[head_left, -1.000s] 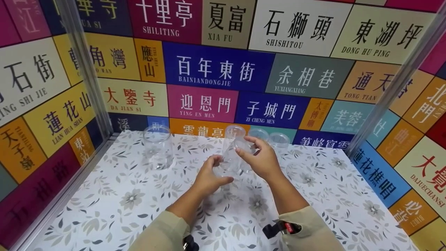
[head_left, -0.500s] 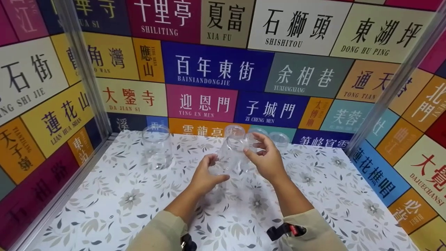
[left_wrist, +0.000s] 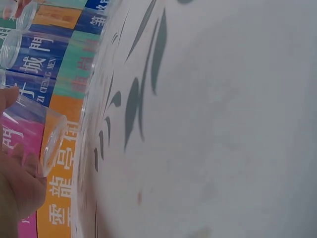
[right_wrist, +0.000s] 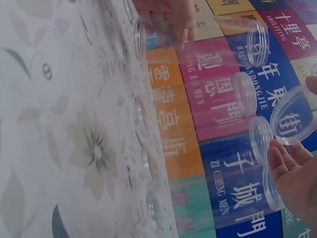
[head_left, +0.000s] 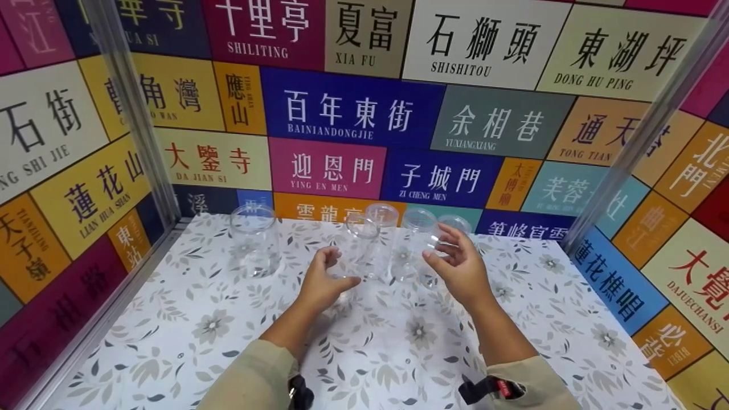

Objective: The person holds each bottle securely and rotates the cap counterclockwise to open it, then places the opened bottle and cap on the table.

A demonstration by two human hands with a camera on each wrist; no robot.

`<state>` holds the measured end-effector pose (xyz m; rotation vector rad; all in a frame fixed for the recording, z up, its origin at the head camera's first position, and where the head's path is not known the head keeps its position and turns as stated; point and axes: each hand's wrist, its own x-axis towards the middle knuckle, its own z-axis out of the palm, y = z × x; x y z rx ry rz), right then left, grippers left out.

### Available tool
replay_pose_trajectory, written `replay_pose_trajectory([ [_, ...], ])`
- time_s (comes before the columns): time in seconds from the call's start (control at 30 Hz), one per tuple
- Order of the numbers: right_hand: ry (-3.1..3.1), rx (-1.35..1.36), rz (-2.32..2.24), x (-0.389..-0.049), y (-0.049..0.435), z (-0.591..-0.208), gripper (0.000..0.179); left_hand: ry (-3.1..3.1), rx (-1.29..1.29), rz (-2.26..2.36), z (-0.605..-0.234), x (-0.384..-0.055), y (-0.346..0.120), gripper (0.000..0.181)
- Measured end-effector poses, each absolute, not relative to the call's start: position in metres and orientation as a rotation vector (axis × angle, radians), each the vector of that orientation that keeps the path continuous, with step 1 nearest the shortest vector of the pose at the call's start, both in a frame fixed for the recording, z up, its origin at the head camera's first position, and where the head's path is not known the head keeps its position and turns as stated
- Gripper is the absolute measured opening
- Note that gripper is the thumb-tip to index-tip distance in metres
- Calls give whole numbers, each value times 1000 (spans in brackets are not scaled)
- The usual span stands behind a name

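My left hand [head_left: 324, 282] grips a clear plastic jar [head_left: 363, 250] near its lower part, thumb in front and fingers at its left side. The jar stands nearly upright close over the table, its threaded rim [right_wrist: 258, 43] uncovered in the right wrist view. To its right, my right hand [head_left: 458, 267] is raised in front of other clear jars. It pinches a clear round lid [right_wrist: 293, 116] between thumb and fingers, apart from the jar. In the left wrist view, my left thumb and fingers lie on opposite sides of the jar [left_wrist: 32, 126].
A wider clear jar [head_left: 253, 245] stands at the back left. Several clear jars, among them one at the back middle [head_left: 383, 216] and one farther right [head_left: 420, 222], stand along the back. The flower-patterned table [head_left: 211, 330] meets printed wall panels [head_left: 353, 108] behind.
My right hand has moved right, taking the lid away from the jar. The left hand has shifted slightly left with the jar, which has gone from tilted to nearly upright.
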<state>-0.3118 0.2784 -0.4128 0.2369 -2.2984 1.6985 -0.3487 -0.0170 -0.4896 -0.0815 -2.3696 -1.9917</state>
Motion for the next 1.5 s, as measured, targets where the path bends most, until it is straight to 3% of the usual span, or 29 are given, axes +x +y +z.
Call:
replay_pose_trajectory([
  [0.67,-2226,9,1720,-301,339,-432,72,-2273,63,-1858,-498,-365,-49,77],
  [1.17,-2357,-267,1648,-307,392,-454,82,-2333,284,-1876,-502,-385,-70,89],
  [1.5,-2451,-480,1588,-313,421,-467,97,-2359,254,-1827,-506,-387,-80,93],
])
